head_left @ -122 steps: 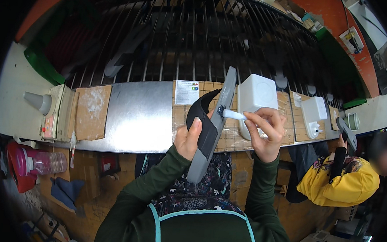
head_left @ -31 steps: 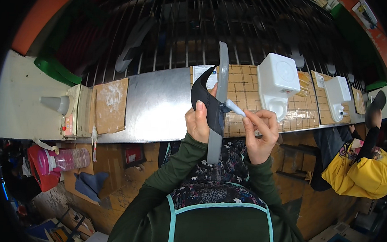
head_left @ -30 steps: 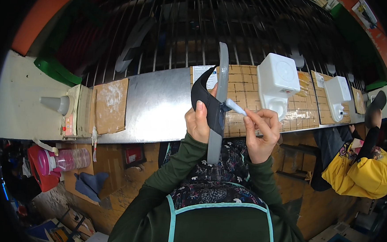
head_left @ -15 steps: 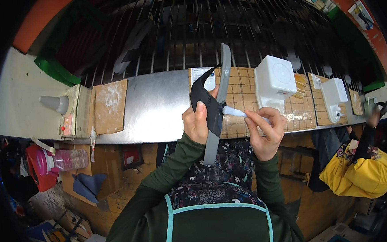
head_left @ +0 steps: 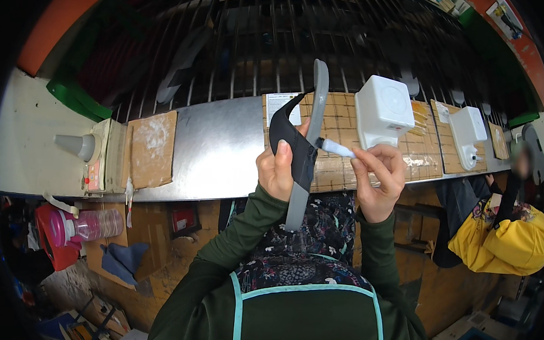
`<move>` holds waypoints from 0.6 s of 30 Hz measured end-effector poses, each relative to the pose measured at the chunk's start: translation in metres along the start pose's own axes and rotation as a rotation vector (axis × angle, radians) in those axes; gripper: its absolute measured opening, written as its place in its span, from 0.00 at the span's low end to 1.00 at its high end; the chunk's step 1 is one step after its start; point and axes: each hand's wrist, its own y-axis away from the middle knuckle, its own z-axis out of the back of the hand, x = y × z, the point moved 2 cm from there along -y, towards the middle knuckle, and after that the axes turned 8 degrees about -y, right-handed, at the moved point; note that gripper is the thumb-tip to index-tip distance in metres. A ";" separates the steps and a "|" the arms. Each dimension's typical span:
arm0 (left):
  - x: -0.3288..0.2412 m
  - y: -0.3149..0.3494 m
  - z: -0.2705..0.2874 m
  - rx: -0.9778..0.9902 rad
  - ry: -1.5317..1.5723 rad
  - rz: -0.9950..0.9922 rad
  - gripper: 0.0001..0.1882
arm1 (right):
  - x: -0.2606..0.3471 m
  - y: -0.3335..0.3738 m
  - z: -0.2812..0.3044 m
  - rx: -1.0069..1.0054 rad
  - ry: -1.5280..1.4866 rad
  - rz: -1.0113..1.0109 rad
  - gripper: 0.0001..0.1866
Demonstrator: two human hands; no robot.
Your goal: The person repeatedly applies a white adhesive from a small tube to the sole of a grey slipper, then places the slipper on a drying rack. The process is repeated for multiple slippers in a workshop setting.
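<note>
My left hand (head_left: 276,171) grips a curved black piece with a long grey strip (head_left: 303,148), held upright above the bench edge. Pinched in the fingers of my right hand (head_left: 378,176) is a small white brush (head_left: 337,149), and its tip touches the grey strip just right of my left thumb. Both hands are raised in front of the metal worktop (head_left: 217,148).
A white box-shaped device (head_left: 384,111) stands on a tan gridded mat (head_left: 340,121) behind my hands. A brown cardboard sheet (head_left: 152,149) and a cone-tipped bottle (head_left: 75,146) sit at left. Dark wire racks (head_left: 274,39) fill the back. A person in yellow (head_left: 505,231) works at right.
The black and grey piece stays upright in my left hand. The view has shifted slightly, and the brush tip has moved a little along the strip.
</note>
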 end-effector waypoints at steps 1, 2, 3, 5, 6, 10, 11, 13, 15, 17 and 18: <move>-0.002 0.001 0.001 0.027 -0.007 0.012 0.29 | 0.000 -0.001 0.000 -0.014 0.038 0.016 0.13; -0.003 0.001 0.002 0.052 -0.014 0.024 0.29 | 0.001 -0.002 0.001 -0.025 0.070 0.030 0.13; -0.004 0.001 0.001 0.044 -0.004 0.027 0.29 | 0.002 -0.004 0.002 -0.012 0.089 0.060 0.13; -0.004 0.000 0.000 0.035 0.008 0.038 0.29 | 0.004 -0.005 0.002 0.019 0.115 0.114 0.13; -0.004 0.000 0.000 0.027 0.004 0.030 0.29 | 0.005 -0.006 0.003 0.036 0.103 0.114 0.13; -0.003 -0.003 -0.001 0.010 0.002 -0.005 0.30 | 0.005 -0.006 0.003 0.089 0.073 0.099 0.13; -0.003 -0.003 -0.002 0.001 0.011 -0.017 0.30 | 0.005 -0.006 0.002 0.097 0.069 0.093 0.13; -0.002 -0.003 -0.004 -0.027 0.022 -0.011 0.30 | 0.004 -0.004 0.003 0.107 0.072 0.081 0.13; -0.002 -0.004 -0.003 -0.025 0.023 -0.003 0.30 | 0.004 -0.003 0.003 0.113 0.072 0.073 0.12; -0.001 -0.005 -0.002 -0.001 0.015 0.010 0.29 | 0.004 -0.002 0.002 0.116 0.072 0.067 0.12; -0.001 -0.005 -0.001 0.006 0.013 0.017 0.29 | 0.004 -0.001 0.002 0.118 0.062 0.062 0.12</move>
